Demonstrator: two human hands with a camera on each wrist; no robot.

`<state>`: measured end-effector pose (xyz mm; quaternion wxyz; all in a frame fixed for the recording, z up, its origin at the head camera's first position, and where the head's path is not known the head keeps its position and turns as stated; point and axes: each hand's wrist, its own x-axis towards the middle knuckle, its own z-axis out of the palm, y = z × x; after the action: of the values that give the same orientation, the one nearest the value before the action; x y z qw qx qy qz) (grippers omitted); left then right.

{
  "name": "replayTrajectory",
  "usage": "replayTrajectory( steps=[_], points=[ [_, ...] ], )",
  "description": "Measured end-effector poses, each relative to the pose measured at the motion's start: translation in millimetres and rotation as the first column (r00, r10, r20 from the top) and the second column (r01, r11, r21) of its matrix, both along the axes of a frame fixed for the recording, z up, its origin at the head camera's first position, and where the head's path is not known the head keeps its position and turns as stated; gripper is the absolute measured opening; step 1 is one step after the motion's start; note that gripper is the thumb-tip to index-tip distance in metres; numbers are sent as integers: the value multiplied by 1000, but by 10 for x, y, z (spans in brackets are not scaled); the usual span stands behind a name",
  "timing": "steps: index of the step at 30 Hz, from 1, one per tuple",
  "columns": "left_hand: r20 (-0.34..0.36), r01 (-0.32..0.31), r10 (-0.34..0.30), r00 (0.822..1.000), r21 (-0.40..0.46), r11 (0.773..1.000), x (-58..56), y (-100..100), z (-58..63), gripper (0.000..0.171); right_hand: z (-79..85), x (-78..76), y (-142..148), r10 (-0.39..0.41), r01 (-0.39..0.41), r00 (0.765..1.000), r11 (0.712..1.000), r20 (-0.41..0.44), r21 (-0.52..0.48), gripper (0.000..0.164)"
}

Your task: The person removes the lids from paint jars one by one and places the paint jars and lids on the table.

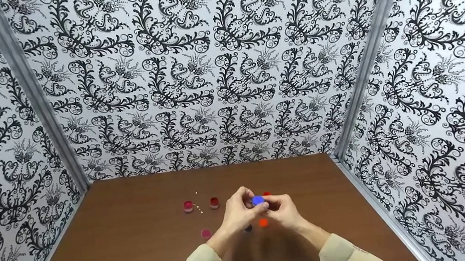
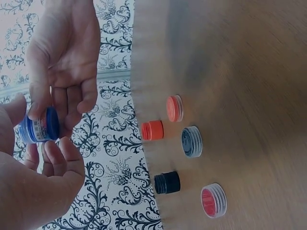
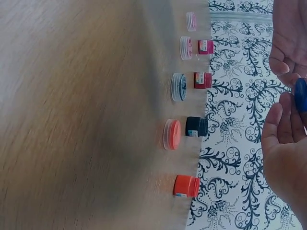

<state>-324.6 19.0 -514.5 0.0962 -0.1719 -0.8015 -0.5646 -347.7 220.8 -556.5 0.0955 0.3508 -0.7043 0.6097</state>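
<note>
A small blue paint jar (image 1: 258, 200) is held up above the table between both hands. My left hand (image 1: 237, 213) grips it from the left, and my right hand (image 1: 284, 212) pinches it with thumb and fingers from the right. In the left wrist view, a printed label shows on the blue paint jar (image 2: 39, 127). Only a blue end of it shows at the edge of the right wrist view. Below the hands stand an orange jar (image 2: 152, 130) and a black jar (image 2: 167, 182), near an orange lid (image 2: 174, 108) and a dark lid (image 2: 192, 142).
On the brown table (image 1: 133, 246), a red jar (image 3: 202, 80) and a pink jar (image 3: 206, 47) stand to the left. Nearer lie a red lid (image 3: 186, 48) and a pink lid (image 3: 191, 22). Patterned walls (image 1: 186, 76) enclose the table at the back and sides.
</note>
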Motion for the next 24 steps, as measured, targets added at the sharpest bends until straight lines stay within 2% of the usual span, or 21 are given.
replayTrajectory(
  steps=[4, 6, 10, 14, 16, 24],
  points=[
    [29, 8, -8, 1000, -14, 1000, -12, -16, -7, 43, -2, 15, 7, 0, -1, 1000, 1000, -7, -10, 27],
    [33, 32, -31, 999, -11, 999, -24, -37, -4, 44, 4, 21, 10, -3, 3, 1000, 1000, -9, -9, 27],
    [16, 121, -121, 993, -24, 992, -60, -103, 29, 47, 41, 26, 14, -13, 13, 1000, 1000, -5, 0, 27],
    [26, 229, -228, 973, -36, 973, -86, -164, 81, 47, 97, 21, 22, -21, 21, 1000, 1000, -3, 8, 27],
    [30, 262, -261, 965, -39, 964, -90, -178, 108, 47, 118, 15, 30, -20, 20, 1000, 1000, -12, 8, 27],
    [-8, 265, -266, 964, -87, 960, -103, -172, 133, 34, 115, -22, 46, -7, 7, 999, 1000, -38, 5, 27]
  ],
)
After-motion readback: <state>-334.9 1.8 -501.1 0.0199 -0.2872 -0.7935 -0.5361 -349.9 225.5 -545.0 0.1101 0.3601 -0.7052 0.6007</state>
